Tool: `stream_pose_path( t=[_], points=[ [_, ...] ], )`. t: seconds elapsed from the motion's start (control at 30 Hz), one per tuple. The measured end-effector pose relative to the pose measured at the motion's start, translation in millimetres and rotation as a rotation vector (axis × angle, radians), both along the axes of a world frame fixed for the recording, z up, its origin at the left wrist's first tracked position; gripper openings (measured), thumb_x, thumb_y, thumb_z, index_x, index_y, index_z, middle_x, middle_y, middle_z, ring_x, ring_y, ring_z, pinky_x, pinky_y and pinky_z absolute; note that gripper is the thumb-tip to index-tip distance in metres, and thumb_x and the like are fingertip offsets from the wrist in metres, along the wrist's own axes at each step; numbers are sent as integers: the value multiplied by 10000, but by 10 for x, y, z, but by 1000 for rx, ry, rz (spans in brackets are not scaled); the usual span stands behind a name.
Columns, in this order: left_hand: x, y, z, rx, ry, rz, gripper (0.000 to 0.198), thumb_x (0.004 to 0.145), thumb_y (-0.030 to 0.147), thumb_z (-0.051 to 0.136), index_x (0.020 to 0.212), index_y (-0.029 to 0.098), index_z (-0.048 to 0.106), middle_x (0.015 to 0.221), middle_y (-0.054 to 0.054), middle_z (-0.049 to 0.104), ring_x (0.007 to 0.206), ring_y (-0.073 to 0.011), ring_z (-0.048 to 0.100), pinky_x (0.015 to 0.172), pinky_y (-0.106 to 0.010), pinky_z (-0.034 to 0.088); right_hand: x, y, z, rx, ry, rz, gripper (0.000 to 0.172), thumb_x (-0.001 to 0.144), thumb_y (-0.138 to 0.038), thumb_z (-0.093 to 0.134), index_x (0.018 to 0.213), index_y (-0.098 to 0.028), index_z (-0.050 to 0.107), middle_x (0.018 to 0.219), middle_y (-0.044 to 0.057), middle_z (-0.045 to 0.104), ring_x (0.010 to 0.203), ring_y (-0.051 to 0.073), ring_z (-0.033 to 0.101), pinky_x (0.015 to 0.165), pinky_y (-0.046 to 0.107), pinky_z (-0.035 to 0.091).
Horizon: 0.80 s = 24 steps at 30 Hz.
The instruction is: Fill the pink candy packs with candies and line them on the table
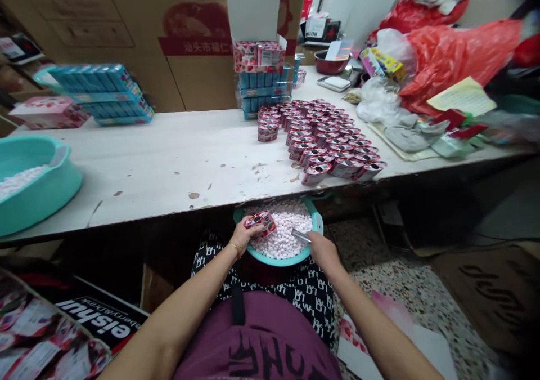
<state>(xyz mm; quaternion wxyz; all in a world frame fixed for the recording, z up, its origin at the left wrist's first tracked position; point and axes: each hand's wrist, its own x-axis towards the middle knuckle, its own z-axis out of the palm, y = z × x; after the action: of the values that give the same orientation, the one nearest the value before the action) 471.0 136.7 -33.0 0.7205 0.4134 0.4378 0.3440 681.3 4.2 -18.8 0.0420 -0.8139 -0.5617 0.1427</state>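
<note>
On my lap rests a turquoise basin (319,222) full of small pale pink candies (291,215). My left hand (241,237) is closed around a small red-and-pink patterned tin (260,224), held tilted over the left side of the basin. My right hand (324,250) grips the handle of a metal scoop (301,236) at the basin's right side. The scoop's front end is among the candies; how much it carries is too small to tell.
Many similar tins (327,138) stand in rows on the white table (185,160). At the left is another turquoise basin (63,183). Blue packs (101,93), a pink box (48,112) and a large carton (198,81) stand behind. Plastic bags (455,59) crowd the right.
</note>
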Motion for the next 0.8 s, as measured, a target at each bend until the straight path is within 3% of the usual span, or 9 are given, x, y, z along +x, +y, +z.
stream_pose_path(
  t=[0.1,0.2,0.4,0.53,0.8],
  points=[
    [135,29,-14,-47,-18,-11,507,468,306,780,886,130,554,837,-52,646,766,-174,600,762,-331,473,-207,318,-226,5,76,-124,334,792,-132,344,1011,-214,582,943,63,638,853,173,569,682,246,382],
    [73,59,49,-34,-39,-30,504,490,312,769,905,126,551,862,-64,644,778,-178,602,759,-330,476,-182,394,-411,109,235,-208,305,792,-178,369,984,-207,604,915,68,643,843,187,570,713,277,406],
    [-344,186,177,293,290,-70,505,532,340,733,960,138,557,870,-49,647,785,-175,600,779,-329,467,16,301,-574,292,539,-252,266,788,-302,381,855,-176,606,818,44,623,771,172,566,683,294,462],
    [-397,263,177,500,361,-117,435,591,312,684,983,154,584,946,-61,647,851,-184,599,818,-323,454,80,348,-402,390,668,-229,255,743,-335,402,794,-181,599,758,30,604,727,164,553,667,286,464],
    [-112,315,244,743,526,-257,384,621,181,608,1005,188,600,924,-40,655,839,-196,603,768,-293,459,167,501,321,374,569,-9,249,752,-309,425,776,-184,638,727,24,632,693,150,546,661,250,406]
  ],
)
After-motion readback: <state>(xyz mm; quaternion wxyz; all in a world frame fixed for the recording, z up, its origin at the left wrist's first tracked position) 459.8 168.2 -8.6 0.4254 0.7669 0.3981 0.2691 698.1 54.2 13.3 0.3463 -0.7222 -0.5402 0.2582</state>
